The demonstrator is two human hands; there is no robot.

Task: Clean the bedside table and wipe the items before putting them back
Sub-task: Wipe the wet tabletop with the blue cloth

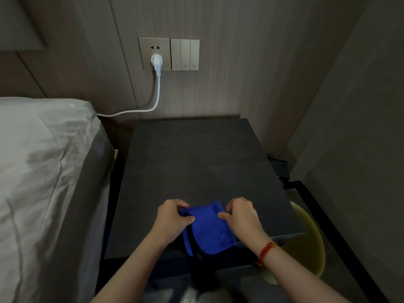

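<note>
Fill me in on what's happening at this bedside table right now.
A person stands at the dark bedside table, holding a blue cloth at its near edge. The left hand pinches the cloth's left corner and the right hand pinches its right corner, so the cloth hangs partly over the front edge. No items show on the tabletop. A white plug sits in the wall socket above, a bed with white bedding lies to the left, and a yellowish bin stands to the right.
</note>
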